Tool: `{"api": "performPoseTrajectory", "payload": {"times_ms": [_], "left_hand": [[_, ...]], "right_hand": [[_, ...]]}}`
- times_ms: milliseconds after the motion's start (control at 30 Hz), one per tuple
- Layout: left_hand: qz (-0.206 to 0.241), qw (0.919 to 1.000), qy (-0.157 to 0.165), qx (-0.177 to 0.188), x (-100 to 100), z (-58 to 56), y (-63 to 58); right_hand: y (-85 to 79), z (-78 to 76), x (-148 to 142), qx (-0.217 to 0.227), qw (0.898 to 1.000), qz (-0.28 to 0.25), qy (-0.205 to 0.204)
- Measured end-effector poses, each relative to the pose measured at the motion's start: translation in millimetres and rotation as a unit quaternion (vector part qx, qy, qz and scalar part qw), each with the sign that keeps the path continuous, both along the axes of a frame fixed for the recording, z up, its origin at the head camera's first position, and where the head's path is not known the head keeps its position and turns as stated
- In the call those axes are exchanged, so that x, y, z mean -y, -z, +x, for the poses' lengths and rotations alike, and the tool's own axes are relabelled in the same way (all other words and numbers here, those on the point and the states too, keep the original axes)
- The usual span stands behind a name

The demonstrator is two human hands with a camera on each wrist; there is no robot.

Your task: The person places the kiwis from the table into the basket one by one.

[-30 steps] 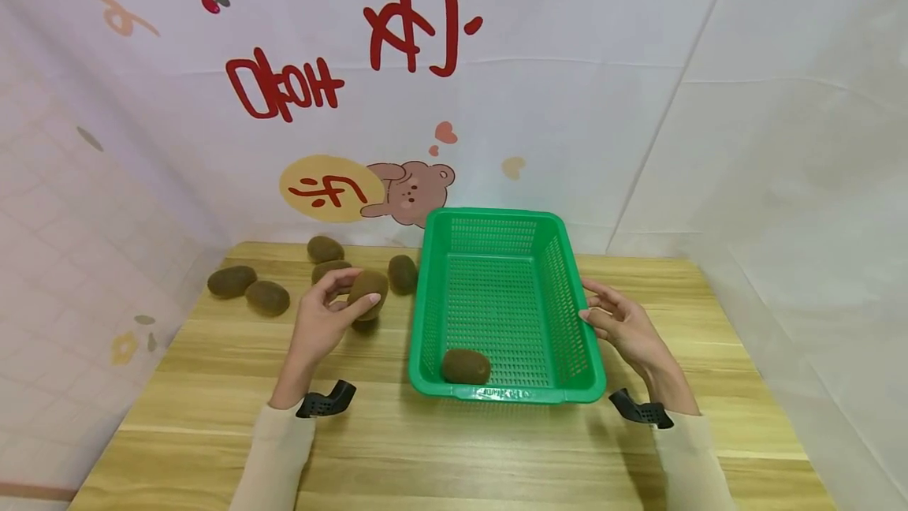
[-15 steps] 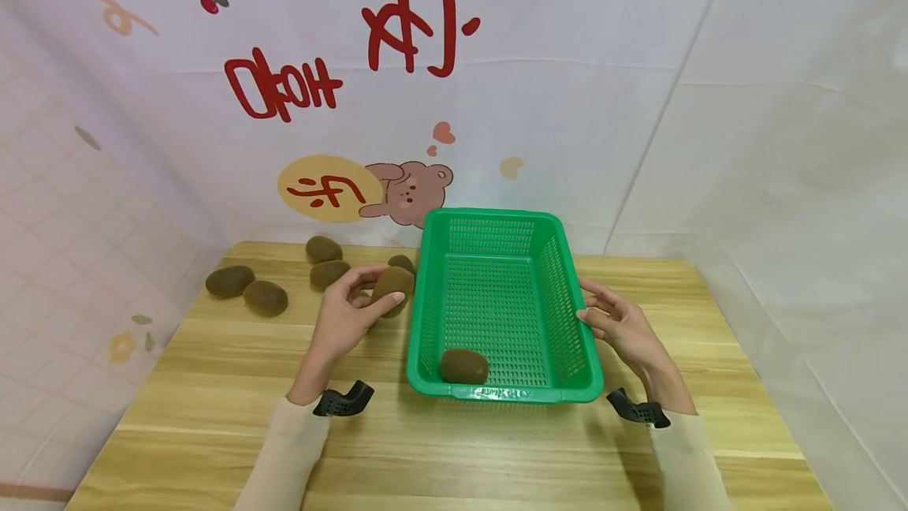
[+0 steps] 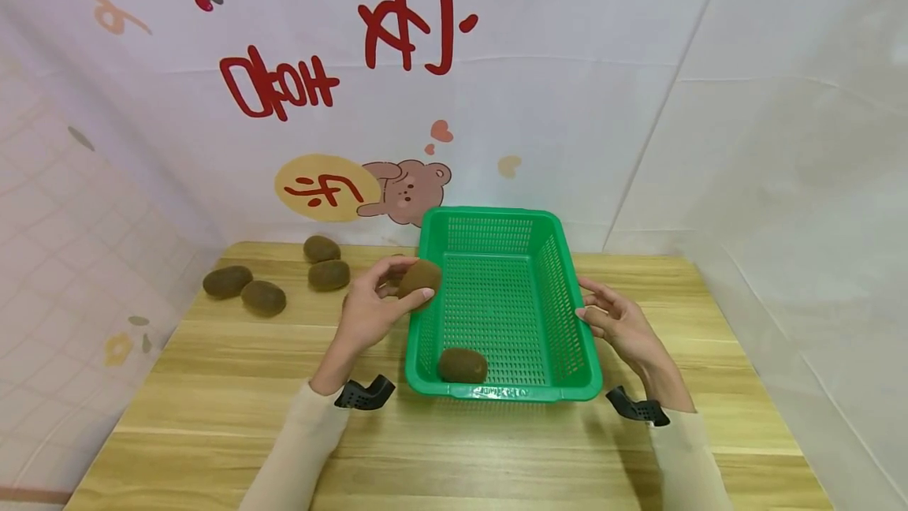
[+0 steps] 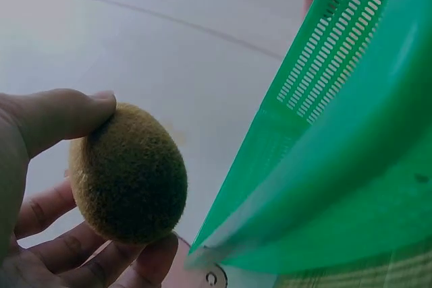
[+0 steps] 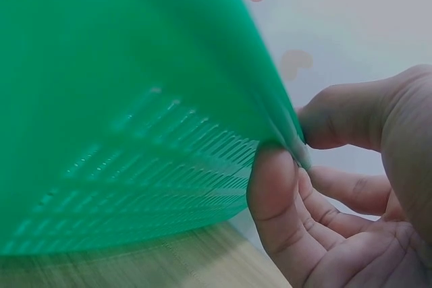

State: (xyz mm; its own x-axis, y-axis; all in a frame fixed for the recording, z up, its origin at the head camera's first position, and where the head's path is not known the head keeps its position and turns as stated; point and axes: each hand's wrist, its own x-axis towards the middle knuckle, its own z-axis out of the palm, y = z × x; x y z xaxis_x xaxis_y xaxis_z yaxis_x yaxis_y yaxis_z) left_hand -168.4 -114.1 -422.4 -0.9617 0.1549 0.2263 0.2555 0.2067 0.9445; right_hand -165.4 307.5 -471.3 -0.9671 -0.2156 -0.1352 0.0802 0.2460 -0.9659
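My left hand (image 3: 372, 307) holds a brown fuzzy kiwi (image 3: 420, 284) between thumb and fingers, over the left rim of a green plastic basket (image 3: 491, 302). In the left wrist view the kiwi (image 4: 131, 177) is clear of the basket's wall (image 4: 337, 193), with the thumb on top and fingertips beneath. My right hand (image 3: 626, 327) pinches the basket's right rim; the right wrist view has thumb and fingers on either side of the rim (image 5: 280, 116). Another kiwi (image 3: 463, 366) lies inside the basket at its near left corner.
Several kiwis lie on the wooden table (image 3: 213, 416) to the left, among them one kiwi (image 3: 264, 298) in front and another kiwi (image 3: 322, 249) farther back. Any behind my left hand are mostly hidden. A white printed cloth (image 3: 553, 117) hangs behind the table.
My left hand has carried the kiwi rightward from above the table to the basket's left rim. The right hand stays on the right rim, and the basket has hardly moved.
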Motion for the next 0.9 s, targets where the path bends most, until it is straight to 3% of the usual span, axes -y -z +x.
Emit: {"api": "performPoseTrajectory", "payload": {"times_ms": [500, 667, 900], "left_hand": [[-0.041, 0.9963, 0.046, -0.060, -29, -8.3, -1.8], [-0.059, 0.9946, 0.045, -0.072, -34, -9.5, 0.0], [-0.037, 0.9942, 0.058, -0.083, -34, -12.0, -1.1]], "right_hand": [[0.2, -0.1, 0, 0.005, 1.000, 0.006, 0.004], [2.7, -1.2, 0, 0.003, 1.000, 0.010, 0.002], [0.8, -2.3, 2, -0.005, 1.000, -0.013, -0.004]]}}
